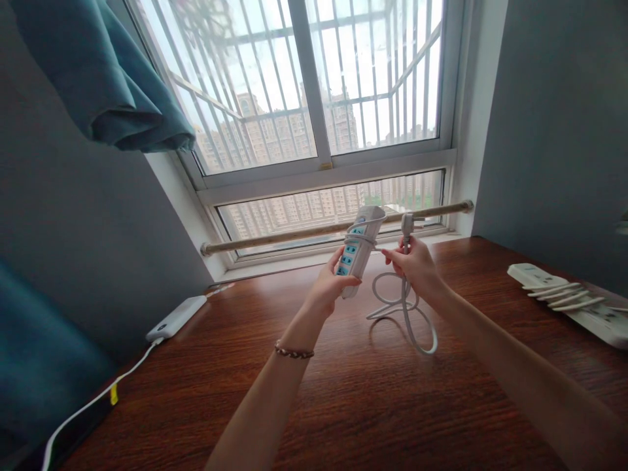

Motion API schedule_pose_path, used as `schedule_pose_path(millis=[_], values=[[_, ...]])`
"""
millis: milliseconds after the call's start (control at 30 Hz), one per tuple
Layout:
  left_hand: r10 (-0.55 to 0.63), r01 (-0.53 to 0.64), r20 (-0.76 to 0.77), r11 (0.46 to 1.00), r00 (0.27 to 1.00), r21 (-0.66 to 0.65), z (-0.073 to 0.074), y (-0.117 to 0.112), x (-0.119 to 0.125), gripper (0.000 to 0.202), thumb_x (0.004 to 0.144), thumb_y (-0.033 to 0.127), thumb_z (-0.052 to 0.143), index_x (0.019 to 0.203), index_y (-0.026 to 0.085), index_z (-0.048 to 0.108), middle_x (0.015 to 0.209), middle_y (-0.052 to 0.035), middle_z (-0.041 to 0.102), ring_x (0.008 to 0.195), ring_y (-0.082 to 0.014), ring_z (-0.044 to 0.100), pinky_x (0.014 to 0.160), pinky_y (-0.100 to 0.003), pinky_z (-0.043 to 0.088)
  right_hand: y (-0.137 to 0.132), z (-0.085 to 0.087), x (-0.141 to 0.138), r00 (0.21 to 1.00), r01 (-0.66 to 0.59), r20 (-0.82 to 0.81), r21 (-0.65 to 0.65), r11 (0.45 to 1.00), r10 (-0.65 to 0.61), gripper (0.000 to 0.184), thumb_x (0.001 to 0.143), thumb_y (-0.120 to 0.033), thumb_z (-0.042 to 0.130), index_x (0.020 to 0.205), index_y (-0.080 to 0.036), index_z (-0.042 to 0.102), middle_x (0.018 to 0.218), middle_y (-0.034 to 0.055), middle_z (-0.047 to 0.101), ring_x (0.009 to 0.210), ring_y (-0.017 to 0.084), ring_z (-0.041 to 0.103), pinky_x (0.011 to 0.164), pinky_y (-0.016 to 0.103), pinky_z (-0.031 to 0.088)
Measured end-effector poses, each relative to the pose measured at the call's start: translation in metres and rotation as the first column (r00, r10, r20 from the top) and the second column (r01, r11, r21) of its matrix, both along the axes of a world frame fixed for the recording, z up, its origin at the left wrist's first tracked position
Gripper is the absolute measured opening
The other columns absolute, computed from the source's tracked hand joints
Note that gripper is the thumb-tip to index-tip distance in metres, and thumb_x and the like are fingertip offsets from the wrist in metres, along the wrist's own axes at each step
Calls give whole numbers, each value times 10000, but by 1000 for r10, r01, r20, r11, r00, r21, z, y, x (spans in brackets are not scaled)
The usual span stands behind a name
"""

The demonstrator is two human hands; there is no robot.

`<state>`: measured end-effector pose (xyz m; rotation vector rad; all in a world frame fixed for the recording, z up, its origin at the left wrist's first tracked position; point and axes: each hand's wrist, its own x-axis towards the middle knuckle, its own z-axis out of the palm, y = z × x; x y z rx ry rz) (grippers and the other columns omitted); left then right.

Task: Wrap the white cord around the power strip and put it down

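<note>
My left hand [331, 280] grips the lower end of a white power strip [366, 252] with blue sockets, holding it tilted above the table. A few turns of its white cord wrap around the strip's upper part. To the right, my right hand [415, 261] is closed on the power cord [406, 307], pinching the stretch that leads to the strip. The cord's plug [407, 224] sticks up above my right fingers. Below that hand, the loose cord hangs in loops down to the tabletop.
A brown wooden table [343, 399] spreads below. On its right lies a second power strip [564, 301] with its cord wound round it. At the left edge sits a white box-like device [176, 318] with a cable. Behind are a window rail [294, 237] and a blue curtain [112, 85].
</note>
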<state>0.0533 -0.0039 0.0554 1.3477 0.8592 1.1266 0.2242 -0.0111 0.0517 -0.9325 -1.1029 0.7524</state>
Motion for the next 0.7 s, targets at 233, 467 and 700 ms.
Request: schedule_pose_path(millis=[233, 467, 700], values=[[-120, 123, -58, 991, 991, 47, 5, -10, 2, 885, 513, 81, 706, 1315, 239, 364, 1154, -50, 563, 966, -206, 524, 740, -250, 403, -12, 24, 25, 993, -9, -121, 33, 999, 13, 504, 552, -259, 713, 756, -186, 257, 550, -1, 535, 330, 42, 295, 327, 179, 166], [-148, 149, -48, 988, 988, 39, 10, -20, 3, 919, 527, 90, 710, 1343, 231, 312, 1137, -52, 570, 945, -195, 530, 737, -242, 403, -20, 28, 26, 997, 51, -62, 97, 994, -45, 440, 615, -256, 687, 744, -181, 272, 566, 4, 528, 344, 43, 301, 333, 189, 188], [-64, 65, -17, 990, 998, 122, 0, -15, 6, 823, 558, 96, 689, 1305, 205, 359, 1081, -59, 590, 889, -183, 552, 741, -252, 419, -13, 14, 15, 974, 51, 225, -60, 997, -36, 393, 590, -235, 686, 730, -172, 324, 561, -15, 500, 352, 65, 373, 309, 186, 263]])
